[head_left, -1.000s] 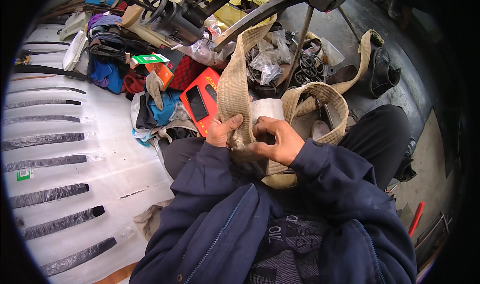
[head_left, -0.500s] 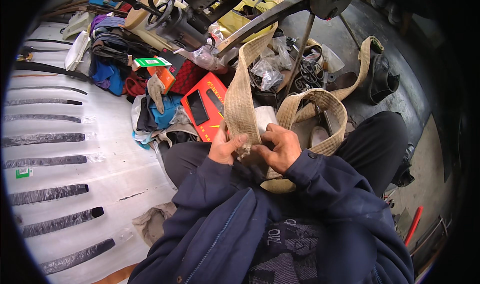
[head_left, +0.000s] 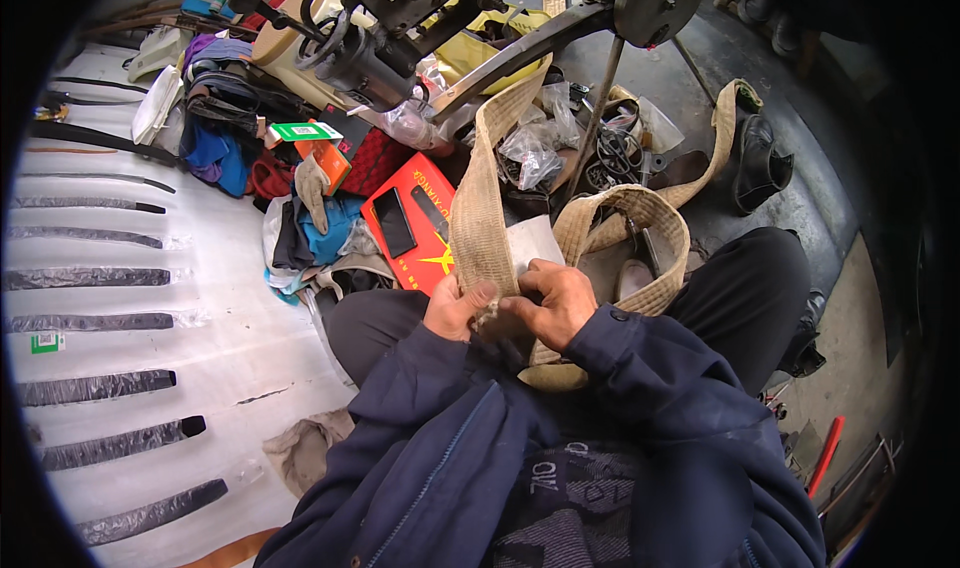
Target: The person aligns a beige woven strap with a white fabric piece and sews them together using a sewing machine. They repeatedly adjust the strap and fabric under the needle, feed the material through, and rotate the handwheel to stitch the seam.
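Left hand [head_left: 457,310] and right hand [head_left: 558,302] pinch the near end of the beige strap [head_left: 478,218]. Its long axis extends forward.

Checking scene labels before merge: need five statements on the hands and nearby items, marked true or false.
1. The bare left hand grips the frayed end of the beige ribbed woven strap. True.
2. The bare right hand holds the black leather-like shoe. False: the hand is at the strap's end; the shoe stands apart, farther right.
3. A black rectangular phone-like slab lies on the bright red printed box. True.
4. Black strips in clear wrap lie on the flat white sheet. True.
5. The slim red bar lies among those strips. False: it is at far right.
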{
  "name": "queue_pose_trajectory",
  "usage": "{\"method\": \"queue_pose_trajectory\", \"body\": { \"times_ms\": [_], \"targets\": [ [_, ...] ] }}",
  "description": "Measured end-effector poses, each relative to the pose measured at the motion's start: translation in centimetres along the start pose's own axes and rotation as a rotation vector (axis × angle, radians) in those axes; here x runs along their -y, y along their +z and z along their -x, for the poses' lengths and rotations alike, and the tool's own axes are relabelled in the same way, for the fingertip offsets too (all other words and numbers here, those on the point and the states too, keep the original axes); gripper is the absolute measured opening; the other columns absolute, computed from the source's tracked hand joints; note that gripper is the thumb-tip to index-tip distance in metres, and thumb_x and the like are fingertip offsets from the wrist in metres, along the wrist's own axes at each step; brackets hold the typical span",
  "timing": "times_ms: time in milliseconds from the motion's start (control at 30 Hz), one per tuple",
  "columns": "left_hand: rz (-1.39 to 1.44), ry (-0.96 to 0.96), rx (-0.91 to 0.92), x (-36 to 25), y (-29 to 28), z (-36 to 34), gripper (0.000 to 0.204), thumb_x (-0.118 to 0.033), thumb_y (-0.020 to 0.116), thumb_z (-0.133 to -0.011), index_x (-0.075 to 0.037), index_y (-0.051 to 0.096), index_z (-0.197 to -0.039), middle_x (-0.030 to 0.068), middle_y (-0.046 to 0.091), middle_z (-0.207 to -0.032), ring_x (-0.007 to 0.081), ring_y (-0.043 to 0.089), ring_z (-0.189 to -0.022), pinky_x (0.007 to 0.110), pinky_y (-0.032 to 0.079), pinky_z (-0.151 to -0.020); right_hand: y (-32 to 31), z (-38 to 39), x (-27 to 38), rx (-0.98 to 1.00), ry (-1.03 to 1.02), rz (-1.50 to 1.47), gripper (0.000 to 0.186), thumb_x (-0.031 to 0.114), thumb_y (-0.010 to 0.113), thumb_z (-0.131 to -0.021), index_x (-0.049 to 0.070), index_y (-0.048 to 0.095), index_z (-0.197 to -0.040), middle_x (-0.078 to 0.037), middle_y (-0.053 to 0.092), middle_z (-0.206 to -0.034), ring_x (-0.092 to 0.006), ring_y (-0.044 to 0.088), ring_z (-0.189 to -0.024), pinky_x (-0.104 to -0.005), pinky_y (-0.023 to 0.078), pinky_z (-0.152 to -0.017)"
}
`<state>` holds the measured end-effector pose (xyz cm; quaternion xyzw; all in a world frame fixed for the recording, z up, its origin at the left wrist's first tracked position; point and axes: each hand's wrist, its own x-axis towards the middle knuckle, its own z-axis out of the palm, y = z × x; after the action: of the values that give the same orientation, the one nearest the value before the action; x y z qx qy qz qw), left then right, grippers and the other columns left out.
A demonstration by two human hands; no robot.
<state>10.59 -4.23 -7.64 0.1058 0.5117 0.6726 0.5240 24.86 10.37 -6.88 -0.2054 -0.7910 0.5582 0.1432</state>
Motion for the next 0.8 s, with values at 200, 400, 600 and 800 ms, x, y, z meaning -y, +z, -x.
{"method": "queue_pose_trajectory", "body": {
  "times_ms": [200, 400, 600, 800],
  "targets": [
    [-0.025, -0.120, 0.008, -0.1, -0.7, 0.3, 0.035, -0.014, 0.079, -0.088, -0.002, 0.066, -0.118, 0.0052, 0.074, -0.101, 0.0126, 0.069, -0.085, 0.027, 0.054, -0.075, 0.1, 0.0, -0.1, 0.037, -0.010, 0.006, 0.027, 0.026, 0.075, -0.080, -0.001, 0.068, -0.078, -0.016, 0.063, -0.084, -0.0413, 0.063, -0.080, -0.0482, 0.050, -0.070],
    [0.048, -0.166, -0.020, -0.6, -0.4, -0.1, 0.040, -0.006, 0.077, -0.086, 0.001, 0.064, -0.122, 0.0114, 0.073, -0.109, 0.0219, 0.072, -0.092, 0.034, 0.058, -0.082, -0.1, 0.0, 0.0, 0.038, -0.022, 0.020, 0.026, 0.025, 0.075, -0.081, 0.000, 0.068, -0.079, -0.016, 0.063, -0.082, -0.0407, 0.063, -0.078, -0.0477, 0.049, -0.069],
    [0.051, -0.183, -0.005, -1.0, -0.1, 0.0, 0.038, -0.004, 0.075, -0.087, 0.001, 0.064, -0.123, 0.0129, 0.073, -0.107, 0.0232, 0.072, -0.094, 0.035, 0.058, -0.082, 0.0, -0.1, 0.5, 0.054, -0.024, 0.103, 0.029, 0.029, 0.076, -0.082, 0.002, 0.068, -0.078, -0.016, 0.064, -0.079, -0.0404, 0.064, -0.076, -0.0475, 0.050, -0.067],
    [0.057, -0.180, -0.042, -1.2, 0.1, 0.0, 0.041, -0.003, 0.073, -0.085, 0.002, 0.063, -0.124, 0.0130, 0.071, -0.112, 0.0242, 0.071, -0.099, 0.036, 0.057, -0.086, -2.2, -1.0, 1.4, 0.079, 0.026, 0.298, 0.042, 0.048, 0.079, -0.080, 0.007, 0.072, -0.072, -0.015, 0.066, -0.070, -0.0391, 0.066, -0.068, -0.0464, 0.053, -0.064]
  ]
}}
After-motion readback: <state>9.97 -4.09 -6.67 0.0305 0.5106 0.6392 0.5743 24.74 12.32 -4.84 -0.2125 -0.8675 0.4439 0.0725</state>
